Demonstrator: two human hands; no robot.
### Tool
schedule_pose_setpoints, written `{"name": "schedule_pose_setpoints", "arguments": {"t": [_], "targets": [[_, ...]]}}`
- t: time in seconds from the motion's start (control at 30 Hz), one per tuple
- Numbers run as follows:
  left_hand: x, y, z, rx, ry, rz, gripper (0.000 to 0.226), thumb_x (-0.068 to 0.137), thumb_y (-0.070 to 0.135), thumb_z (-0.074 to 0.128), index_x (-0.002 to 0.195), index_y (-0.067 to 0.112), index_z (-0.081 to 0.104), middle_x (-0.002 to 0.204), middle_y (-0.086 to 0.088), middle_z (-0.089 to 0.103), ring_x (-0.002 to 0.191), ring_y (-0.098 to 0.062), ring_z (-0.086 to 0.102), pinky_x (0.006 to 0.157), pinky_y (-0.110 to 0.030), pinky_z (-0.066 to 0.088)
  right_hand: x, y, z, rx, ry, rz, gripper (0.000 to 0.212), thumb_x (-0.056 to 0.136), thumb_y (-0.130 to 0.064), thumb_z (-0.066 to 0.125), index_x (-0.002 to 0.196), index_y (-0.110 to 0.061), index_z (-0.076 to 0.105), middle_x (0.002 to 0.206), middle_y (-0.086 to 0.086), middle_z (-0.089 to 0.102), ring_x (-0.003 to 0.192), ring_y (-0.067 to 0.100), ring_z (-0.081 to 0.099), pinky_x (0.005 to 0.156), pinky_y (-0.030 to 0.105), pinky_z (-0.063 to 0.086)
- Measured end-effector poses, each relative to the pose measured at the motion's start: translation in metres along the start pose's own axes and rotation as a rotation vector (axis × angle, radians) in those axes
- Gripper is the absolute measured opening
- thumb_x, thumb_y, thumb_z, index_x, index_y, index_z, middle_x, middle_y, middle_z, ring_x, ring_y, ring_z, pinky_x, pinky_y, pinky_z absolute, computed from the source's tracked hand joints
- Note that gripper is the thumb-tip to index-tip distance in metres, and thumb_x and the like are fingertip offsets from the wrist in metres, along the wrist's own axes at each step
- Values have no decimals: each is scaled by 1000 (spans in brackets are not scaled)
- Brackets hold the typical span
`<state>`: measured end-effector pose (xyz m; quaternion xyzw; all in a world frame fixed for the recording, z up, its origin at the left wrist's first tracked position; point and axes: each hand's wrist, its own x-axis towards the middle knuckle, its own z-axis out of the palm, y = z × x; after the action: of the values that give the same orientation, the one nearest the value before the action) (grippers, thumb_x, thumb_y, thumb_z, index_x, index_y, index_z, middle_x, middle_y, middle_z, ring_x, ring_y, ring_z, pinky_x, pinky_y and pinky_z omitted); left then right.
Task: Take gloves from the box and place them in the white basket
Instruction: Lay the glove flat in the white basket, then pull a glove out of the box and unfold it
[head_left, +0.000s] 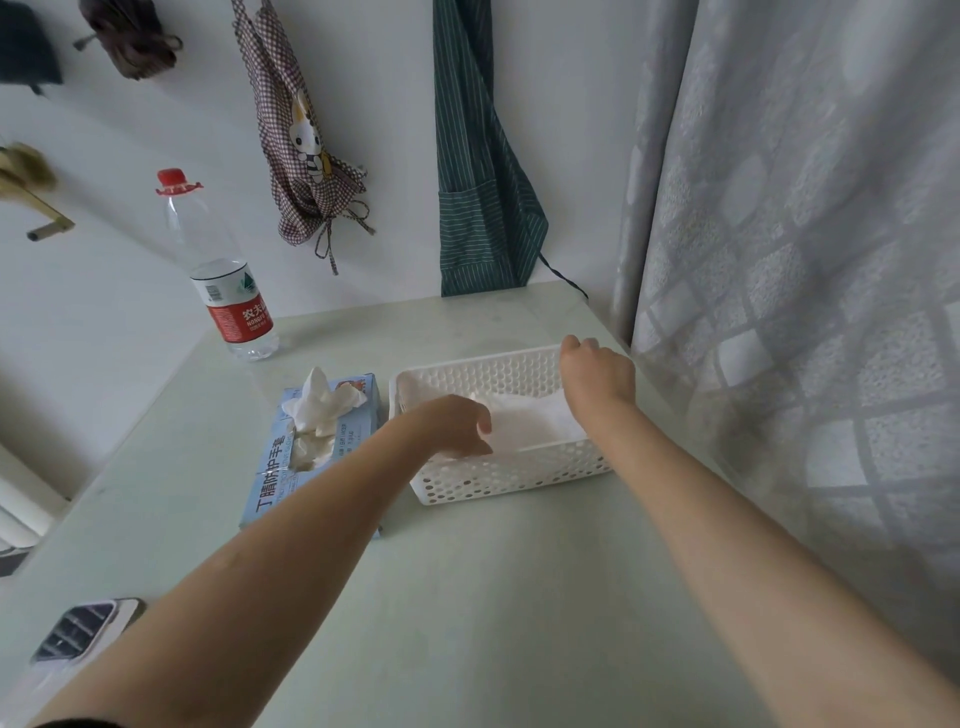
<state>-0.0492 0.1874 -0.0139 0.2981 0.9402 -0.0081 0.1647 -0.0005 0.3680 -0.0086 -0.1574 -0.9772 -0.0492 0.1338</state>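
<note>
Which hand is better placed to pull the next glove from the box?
Left. The left hand hovers over the white perforated basket's near-left corner, beside the blue glove box. The right hand is at the basket's far-right corner, farther away.

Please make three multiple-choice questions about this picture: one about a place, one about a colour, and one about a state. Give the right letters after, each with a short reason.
1. Where does the glove box lie?
A. On the table, left of the white basket
B. Inside the basket
C. Behind the bottle

2. What colour is the cap of the water bottle?
A. Blue
B. Red
C. Green

3. What is the state of the glove box?
A. Sealed shut
B. Open on top, with white gloves sticking out
C. Crushed flat

Answers:
1 A, the blue box lies beside the basket's left wall.
2 B, the cap on top of the clear bottle is red.
3 B, a bunch of gloves rises from the box's top opening.
</note>
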Motion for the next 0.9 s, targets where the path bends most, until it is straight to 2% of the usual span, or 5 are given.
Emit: {"name": "schedule_pose_setpoints", "arguments": {"t": [0.23, 0.37, 0.5, 0.6, 0.9], "targets": [[-26, -39, -28, -228, 514, -137, 16, 90, 32, 53, 94, 31, 69, 97, 6, 67, 80, -17, 62, 70, -29, 54, 5, -39, -16, 71, 7, -51, 33, 86, 3, 56, 117, -6, 48, 112, 12, 54, 88, 28, 63, 59, 32, 38], [-52, -95, -31, -224, 761, -354, 18, 89, 29, 55, 98, 24, 70, 99, -1, 64, 89, -24, 62, 82, -34, 48, 5, -97, -21, 249, 22, -208, 11, 94, -7, 50, 104, -9, 54, 102, 9, 56, 71, 25, 53, 53, 30, 34], [-70, -136, -17, -275, 776, -502, 33, 91, 41, 59, 116, 20, 63, 114, -6, 60, 105, -28, 58, 87, -37, 46, -2, -147, -24, 442, -27, -362, 19, 98, -22, 42, 94, -12, 57, 97, 5, 50, 77, 25, 54, 63, 32, 40], [-78, -160, -5, -432, 723, -493, 30, 87, 49, 63, 106, 26, 64, 104, -1, 66, 89, -22, 63, 69, -30, 47, -6, -188, -26, 438, -39, -469, 21, 98, -23, 41, 97, -13, 60, 101, 6, 51, 84, 26, 51, 74, 35, 40], [-85, -172, -8, -638, 939, -397, 18, 92, 27, 58, 95, 16, 73, 97, 2, 69, 85, -16, 61, 70, -24, 40, -9, -209, -23, 563, -76, -470, 15, 95, -19, 48, 101, -16, 61, 99, -2, 54, 87, 20, 55, 84, 36, 46]]}}
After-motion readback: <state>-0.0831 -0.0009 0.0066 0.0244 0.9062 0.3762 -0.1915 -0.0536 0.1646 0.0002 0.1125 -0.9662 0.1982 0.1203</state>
